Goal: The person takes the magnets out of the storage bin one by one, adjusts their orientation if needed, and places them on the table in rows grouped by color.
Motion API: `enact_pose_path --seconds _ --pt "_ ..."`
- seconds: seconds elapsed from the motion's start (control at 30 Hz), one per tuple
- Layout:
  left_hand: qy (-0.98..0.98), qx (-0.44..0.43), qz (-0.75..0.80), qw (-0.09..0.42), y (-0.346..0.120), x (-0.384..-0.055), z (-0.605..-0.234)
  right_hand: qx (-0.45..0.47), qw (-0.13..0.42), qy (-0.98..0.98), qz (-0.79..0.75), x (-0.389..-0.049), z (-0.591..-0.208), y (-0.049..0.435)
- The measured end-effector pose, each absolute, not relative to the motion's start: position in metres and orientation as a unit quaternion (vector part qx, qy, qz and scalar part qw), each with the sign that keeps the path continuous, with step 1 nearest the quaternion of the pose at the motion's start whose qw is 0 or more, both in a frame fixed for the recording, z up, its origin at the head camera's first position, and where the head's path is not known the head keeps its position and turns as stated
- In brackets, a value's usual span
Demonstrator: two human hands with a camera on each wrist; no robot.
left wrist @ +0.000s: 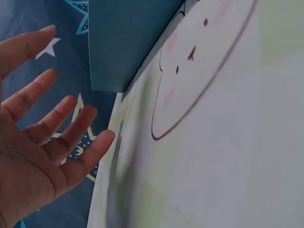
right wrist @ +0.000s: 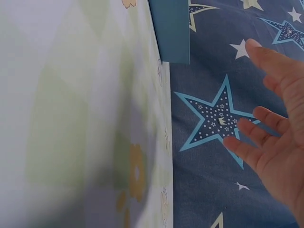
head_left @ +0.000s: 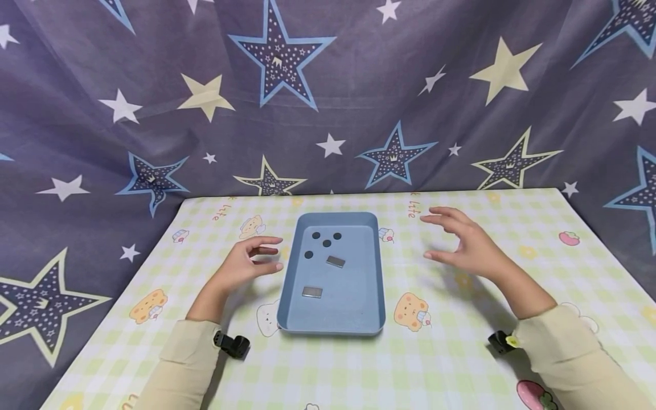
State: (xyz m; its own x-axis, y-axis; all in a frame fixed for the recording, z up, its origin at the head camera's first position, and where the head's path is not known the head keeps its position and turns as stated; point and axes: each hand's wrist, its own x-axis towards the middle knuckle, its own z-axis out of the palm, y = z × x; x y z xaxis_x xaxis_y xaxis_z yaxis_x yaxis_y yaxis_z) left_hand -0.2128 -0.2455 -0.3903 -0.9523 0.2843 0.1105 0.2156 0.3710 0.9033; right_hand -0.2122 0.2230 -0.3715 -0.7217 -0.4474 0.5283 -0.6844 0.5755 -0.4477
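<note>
A blue rectangular tray lies on the table in the head view. Inside it are several small black discs toward the far end and two flat grey metallic blocks, one block near the middle and another block nearer the front left. My left hand hovers just left of the tray, fingers spread and holding nothing. On the other side my right hand is raised farther from the tray, thumb and fingers apart, with nothing in it. Both wrist views show the tray's outer wall beyond the fingers.
A green-and-white checked tablecloth with cartoon prints covers the table. Behind it hangs a dark curtain patterned with stars. Each wrist wears a small black camera, the left camera and the right camera.
</note>
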Motion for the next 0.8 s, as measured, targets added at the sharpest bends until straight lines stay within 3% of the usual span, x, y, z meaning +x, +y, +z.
enact_pose_path --seconds 0.8 --pt "0.789 0.148 0.589 0.092 -0.24 -0.228 -0.403 0.328 0.115 -0.837 0.422 -0.222 -0.371 0.191"
